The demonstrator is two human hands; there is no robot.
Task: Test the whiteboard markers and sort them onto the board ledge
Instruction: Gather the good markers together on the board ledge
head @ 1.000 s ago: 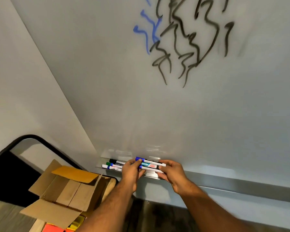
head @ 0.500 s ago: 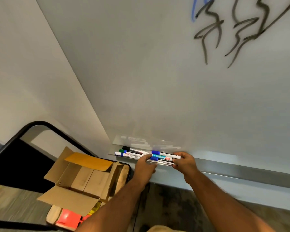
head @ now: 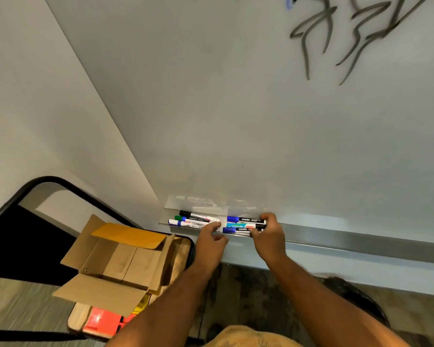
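Two groups of markers lie on the clear board ledge (head: 166, 224) at the whiteboard's lower left. The left group (head: 193, 220) has a black-capped, a green-capped and a blue-capped marker. The right group (head: 244, 224) holds two blue-capped markers and a teal one between them. My right hand (head: 268, 232) pinches the right ends of that group. My left hand (head: 211, 236) sits just below the ledge, fingertips touching the gap between the two groups, fingers loosely curled and holding nothing.
The whiteboard (head: 236, 121) carries black and blue scribbles at the top right. A metal rail (head: 361, 242) runs rightward along its bottom edge. An open cardboard box (head: 118, 261) rests on a black-framed stool at the lower left, with red and yellow items beneath.
My left hand has let go of the right marker group and dropped slightly below the ledge. The camera view has shifted down and left, so the scribbles sit higher.
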